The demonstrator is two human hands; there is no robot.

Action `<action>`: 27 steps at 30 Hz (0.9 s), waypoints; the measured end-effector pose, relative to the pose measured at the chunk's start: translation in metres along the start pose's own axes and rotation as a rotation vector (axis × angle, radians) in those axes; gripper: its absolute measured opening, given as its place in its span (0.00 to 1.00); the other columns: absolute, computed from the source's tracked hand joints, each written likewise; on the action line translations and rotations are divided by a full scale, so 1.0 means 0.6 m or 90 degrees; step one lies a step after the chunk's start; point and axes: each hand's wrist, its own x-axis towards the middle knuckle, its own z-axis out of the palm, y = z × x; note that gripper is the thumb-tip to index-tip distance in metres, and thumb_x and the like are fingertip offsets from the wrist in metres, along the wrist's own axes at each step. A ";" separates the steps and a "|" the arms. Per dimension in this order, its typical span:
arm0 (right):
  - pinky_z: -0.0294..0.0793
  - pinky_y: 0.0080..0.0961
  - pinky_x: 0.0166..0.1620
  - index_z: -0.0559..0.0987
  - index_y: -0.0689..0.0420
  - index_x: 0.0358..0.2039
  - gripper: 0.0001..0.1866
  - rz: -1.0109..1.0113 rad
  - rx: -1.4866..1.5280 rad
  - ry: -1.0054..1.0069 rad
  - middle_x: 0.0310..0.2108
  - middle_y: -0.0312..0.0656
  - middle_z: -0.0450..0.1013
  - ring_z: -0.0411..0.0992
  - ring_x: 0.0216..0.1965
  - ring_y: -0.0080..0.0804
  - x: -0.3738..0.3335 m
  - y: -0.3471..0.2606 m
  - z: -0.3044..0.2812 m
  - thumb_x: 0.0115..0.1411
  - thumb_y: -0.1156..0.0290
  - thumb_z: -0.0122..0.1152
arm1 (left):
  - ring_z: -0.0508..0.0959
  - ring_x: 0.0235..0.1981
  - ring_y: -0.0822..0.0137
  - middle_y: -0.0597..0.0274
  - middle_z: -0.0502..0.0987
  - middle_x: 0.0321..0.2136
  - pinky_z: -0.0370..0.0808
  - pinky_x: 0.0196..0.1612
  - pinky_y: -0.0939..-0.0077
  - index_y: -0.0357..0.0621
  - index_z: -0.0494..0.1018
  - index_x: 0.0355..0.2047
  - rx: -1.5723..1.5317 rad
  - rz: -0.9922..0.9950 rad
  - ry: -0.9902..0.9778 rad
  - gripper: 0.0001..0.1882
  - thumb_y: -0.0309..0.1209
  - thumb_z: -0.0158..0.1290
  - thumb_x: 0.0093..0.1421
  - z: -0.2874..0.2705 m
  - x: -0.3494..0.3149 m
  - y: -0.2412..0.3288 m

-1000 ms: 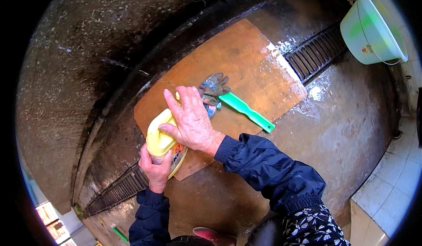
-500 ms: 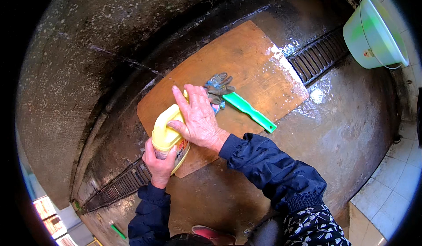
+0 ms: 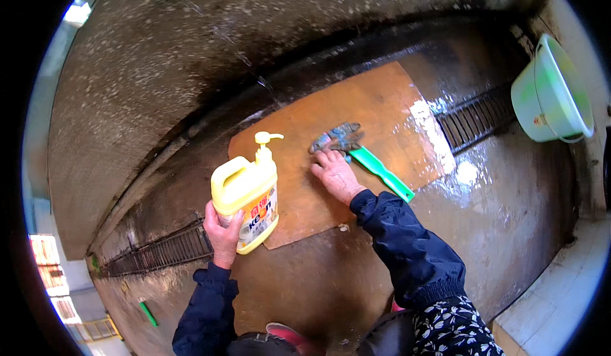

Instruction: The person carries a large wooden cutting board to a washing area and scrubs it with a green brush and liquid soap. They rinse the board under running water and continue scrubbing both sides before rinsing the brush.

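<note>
A yellow pump bottle (image 3: 245, 197) stands upright at the left edge of a brown wooden board (image 3: 388, 108), or just above it. My left hand (image 3: 223, 229) is closed around its lower side, below the moulded handle. On the board lies a grey-blue work glove (image 3: 336, 138), dirty and crumpled, with a green-handled tool (image 3: 383, 173) whose working end is hidden under it. My right hand (image 3: 336, 174) reaches to the glove's near edge, fingers stretched forward and apart from the bottle. Its fingertips seem to touch the glove.
A pale green bucket (image 3: 541, 95) with a wire handle stands at the far right. Drain gratings (image 3: 477, 119) run along the wet floor on both sides of the board. A rough stone wall (image 3: 153, 63) rises behind. A small green object (image 3: 148, 314) lies at lower left.
My right hand has left the top of the bottle and moved right to the glove. The bottle's pump head is now in plain sight. My left hand keeps its hold.
</note>
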 end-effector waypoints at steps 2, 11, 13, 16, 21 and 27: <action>0.68 0.38 0.46 0.75 0.54 0.28 0.06 0.015 0.053 0.057 0.36 0.43 0.70 0.69 0.42 0.43 0.021 0.017 0.013 0.49 0.70 0.54 | 0.74 0.41 0.71 0.58 0.75 0.39 0.71 0.46 0.76 0.34 0.67 0.46 -0.029 -0.028 0.005 0.23 0.26 0.60 0.51 -0.023 -0.014 0.001; 0.70 0.31 0.42 0.75 0.56 0.32 0.05 0.329 0.589 0.143 0.34 0.41 0.72 0.71 0.38 0.37 0.133 0.070 -0.073 0.54 0.75 0.52 | 0.75 0.42 0.72 0.58 0.75 0.40 0.71 0.47 0.77 0.34 0.66 0.47 -0.068 -0.030 0.020 0.24 0.25 0.61 0.51 -0.055 -0.036 -0.004; 0.67 0.42 0.52 0.77 0.53 0.38 0.16 0.235 0.307 0.046 0.45 0.48 0.72 0.69 0.48 0.48 0.114 0.073 -0.032 0.52 0.59 0.61 | 0.75 0.41 0.72 0.58 0.75 0.40 0.71 0.47 0.77 0.33 0.66 0.47 -0.090 -0.048 0.025 0.24 0.25 0.61 0.50 -0.056 -0.038 -0.009; 0.55 0.55 0.60 0.73 0.48 0.51 0.32 0.134 0.022 -0.018 0.58 0.49 0.62 0.56 0.61 0.53 0.072 -0.009 -0.021 0.45 0.53 0.69 | 0.75 0.42 0.72 0.58 0.75 0.40 0.71 0.47 0.76 0.33 0.66 0.46 -0.104 -0.077 0.021 0.24 0.25 0.61 0.50 -0.053 -0.043 -0.011; 0.69 0.46 0.48 0.74 0.52 0.36 0.15 0.239 0.103 -0.006 0.47 0.48 0.70 0.68 0.47 0.51 0.132 0.030 0.018 0.50 0.62 0.65 | 0.75 0.42 0.72 0.58 0.76 0.39 0.71 0.48 0.76 0.33 0.66 0.46 -0.055 -0.055 -0.015 0.24 0.25 0.61 0.49 -0.043 -0.036 -0.007; 0.77 0.34 0.25 0.65 0.51 0.57 0.26 0.593 1.010 0.160 0.35 0.48 0.74 0.74 0.23 0.42 0.213 -0.003 0.011 0.56 0.71 0.56 | 0.76 0.42 0.70 0.57 0.76 0.40 0.72 0.47 0.75 0.32 0.66 0.46 -0.123 -0.079 0.022 0.24 0.26 0.61 0.49 -0.055 -0.040 0.008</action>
